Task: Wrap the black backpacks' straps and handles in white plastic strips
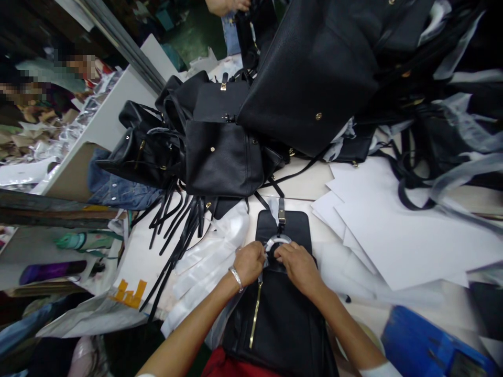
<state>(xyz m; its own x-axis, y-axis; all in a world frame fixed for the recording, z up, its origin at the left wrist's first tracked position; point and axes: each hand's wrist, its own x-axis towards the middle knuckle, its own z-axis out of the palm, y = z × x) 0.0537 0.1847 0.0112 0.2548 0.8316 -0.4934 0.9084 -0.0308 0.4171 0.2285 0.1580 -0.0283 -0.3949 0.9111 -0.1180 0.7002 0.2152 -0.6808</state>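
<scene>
A black leather backpack with a gold zip lies right in front of me, its flap spread out away from me. At its top is a round carry handle wrapped in pale plastic film. My left hand, with a silver bracelet at the wrist, pinches the left end of this handle. On the opposite side, my right hand curls its fingers at the handle's right end. The fingertips of both hands are partly hidden. Above the handle, a strap with a gold buckle rests on the flap.
Several black bags are heaped at the back, with loose straps hanging over the table. White sheets lie to the right, near a blue case. White film strips lie left. Another person's hand shows at the top.
</scene>
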